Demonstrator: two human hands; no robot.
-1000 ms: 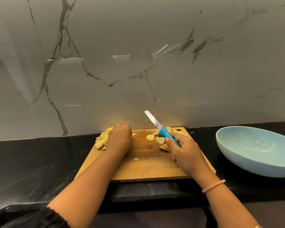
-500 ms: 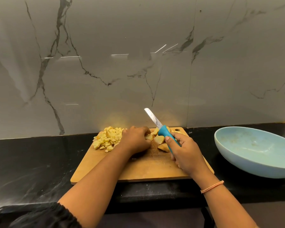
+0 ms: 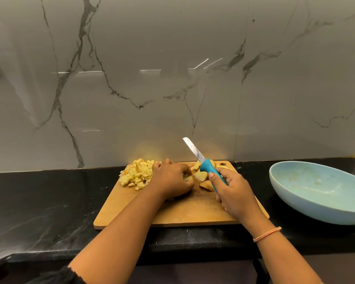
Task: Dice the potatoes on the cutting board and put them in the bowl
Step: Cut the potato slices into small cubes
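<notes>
A wooden cutting board (image 3: 172, 212) lies on the black counter. A heap of diced potato (image 3: 137, 174) sits at its far left corner. Larger potato chunks (image 3: 202, 176) lie at the far middle of the board. My left hand (image 3: 170, 181) curls its fingers round a potato piece (image 3: 188, 177) beside those chunks. My right hand (image 3: 233, 190) grips a knife (image 3: 194, 151) by its teal handle, blade lifted and pointing up and away over the chunks. A light blue bowl (image 3: 320, 191) stands to the right of the board, with only smears inside.
The black stone counter (image 3: 49, 201) runs left and right of the board, its front edge just below the board. A grey marble wall (image 3: 172, 78) rises directly behind the board and bowl.
My left hand has left the diced heap and moved right to the potato chunks, where it now holds a piece. The knife hand has stayed nearly in place.
</notes>
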